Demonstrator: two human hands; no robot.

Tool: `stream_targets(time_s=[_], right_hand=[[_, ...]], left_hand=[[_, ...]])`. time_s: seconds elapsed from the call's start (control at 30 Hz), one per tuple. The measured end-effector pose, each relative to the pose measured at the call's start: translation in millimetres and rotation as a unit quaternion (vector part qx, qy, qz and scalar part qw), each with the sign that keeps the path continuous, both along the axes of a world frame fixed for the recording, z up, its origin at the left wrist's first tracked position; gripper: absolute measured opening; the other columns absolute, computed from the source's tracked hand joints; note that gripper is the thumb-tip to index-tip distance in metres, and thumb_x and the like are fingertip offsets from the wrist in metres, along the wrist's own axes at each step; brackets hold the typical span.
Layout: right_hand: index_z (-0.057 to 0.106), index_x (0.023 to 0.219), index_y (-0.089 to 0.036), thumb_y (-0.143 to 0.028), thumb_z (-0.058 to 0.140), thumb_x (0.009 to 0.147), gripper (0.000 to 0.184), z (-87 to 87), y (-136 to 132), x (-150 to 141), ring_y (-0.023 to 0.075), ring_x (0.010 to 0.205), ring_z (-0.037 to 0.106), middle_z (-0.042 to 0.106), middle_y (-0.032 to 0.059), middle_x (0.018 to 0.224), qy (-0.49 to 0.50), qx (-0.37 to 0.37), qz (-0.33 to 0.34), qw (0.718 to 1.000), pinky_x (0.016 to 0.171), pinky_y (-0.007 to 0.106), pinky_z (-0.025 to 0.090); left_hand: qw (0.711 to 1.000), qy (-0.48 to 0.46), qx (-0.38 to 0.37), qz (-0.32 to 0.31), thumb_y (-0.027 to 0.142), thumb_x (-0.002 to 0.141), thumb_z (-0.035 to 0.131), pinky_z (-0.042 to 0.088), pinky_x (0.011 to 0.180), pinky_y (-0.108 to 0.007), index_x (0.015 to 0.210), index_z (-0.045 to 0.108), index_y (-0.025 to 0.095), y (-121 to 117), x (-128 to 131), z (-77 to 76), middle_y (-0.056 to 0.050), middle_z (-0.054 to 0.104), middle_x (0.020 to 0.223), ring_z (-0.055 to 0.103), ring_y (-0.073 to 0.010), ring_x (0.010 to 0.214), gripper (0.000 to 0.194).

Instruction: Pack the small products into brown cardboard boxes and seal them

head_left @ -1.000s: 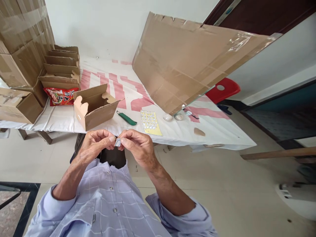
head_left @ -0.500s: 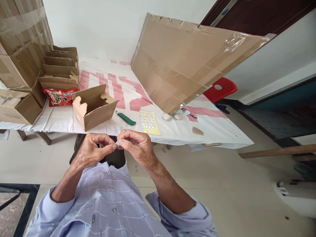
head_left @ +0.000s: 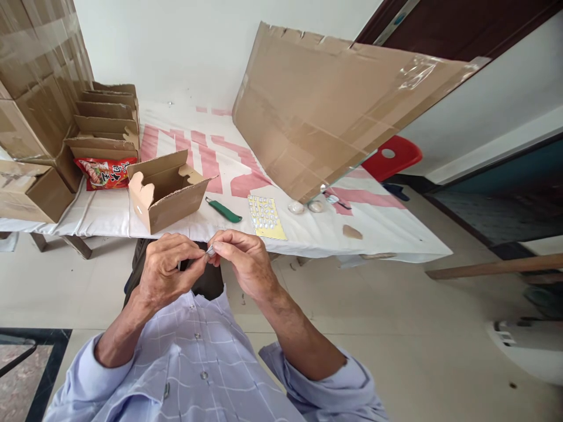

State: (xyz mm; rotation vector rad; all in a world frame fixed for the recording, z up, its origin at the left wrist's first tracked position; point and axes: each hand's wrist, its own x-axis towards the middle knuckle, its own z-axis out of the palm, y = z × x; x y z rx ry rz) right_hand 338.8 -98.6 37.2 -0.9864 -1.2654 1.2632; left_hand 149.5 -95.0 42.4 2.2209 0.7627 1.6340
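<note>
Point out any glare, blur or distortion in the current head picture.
Head view: glare on the clear tape near the upper right of the cardboard sheet; head view: the white object by the right edge looks soft and stretched; head view: the small piece between left hand and right hand is too tiny to read clearly.

a plain white wall (head_left: 171, 53) is rising behind a long, white-and-pink, cloth-covered table (head_left: 391, 231). a dark reddish-brown door (head_left: 470, 26) is filling part of the upper right. beyond the table, a red plastic seat with a round hole (head_left: 405, 159) is showing partly. a floor of glossy pale beige tiles (head_left: 373, 310) is spreading below; at the lower left, a dark straight border (head_left: 57, 354) is framing a pinkish mottled panel (head_left: 26, 384). soft light is falling evenly.
</note>
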Motion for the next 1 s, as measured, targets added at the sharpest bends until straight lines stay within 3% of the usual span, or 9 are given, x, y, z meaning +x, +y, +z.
stream_targets(time_s=[0.2,0.5,0.83,1.0], right_hand=[[0.075,0.072,-0.024,-0.04,0.08,0.086,0.022,1.5,0.8,-1.6,0.0156,0.064,0.063,0.072,0.0005,0.07,0.003,-0.011,-0.005,1.0,0.066,0.033,0.054],[0.074,0.07,-0.024,-0.041,0.082,0.084,0.023,3.0,1.8,-0.8,0.0149,0.062,0.06,0.072,-0.0001,0.069,0.006,-0.026,-0.009,1.0,0.065,0.033,0.051],[0.075,0.071,-0.024,-0.042,0.085,0.082,0.024,6.0,2.2,-0.9,0.0133,0.059,0.059,0.072,-0.0006,0.069,0.043,-0.037,-0.008,0.998,0.063,0.031,0.05],[0.076,0.076,-0.024,-0.05,0.089,0.081,0.029,4.5,5.9,2.6,0.0151,0.061,0.061,0.071,0.0001,0.069,0.058,-0.066,-0.015,0.996,0.061,0.031,0.053]], left_hand=[[0.989,0.069,0.111,0.074,0.007,0.098,0.078,0.049,0.064,-0.032,0.088,0.07,0.022,1.2,-0.3,-4.1,0.002,0.079,0.078,0.069,-0.0132,0.064,0.02],[0.969,0.112,0.198,0.098,0.005,0.1,0.076,0.045,0.066,-0.036,0.096,0.064,0.022,-2.6,1.6,-3.3,0.001,0.079,0.083,0.069,-0.0149,0.069,0.021],[0.975,0.097,0.185,0.076,0.007,0.101,0.075,0.045,0.067,-0.035,0.096,0.065,0.023,-0.4,2.8,-6.2,0.002,0.079,0.084,0.069,-0.0144,0.07,0.02],[0.986,0.083,0.142,0.04,0.013,0.102,0.075,0.048,0.066,-0.034,0.09,0.069,0.024,0.3,2.1,-7.8,0.002,0.081,0.082,0.071,-0.0144,0.068,0.018]])
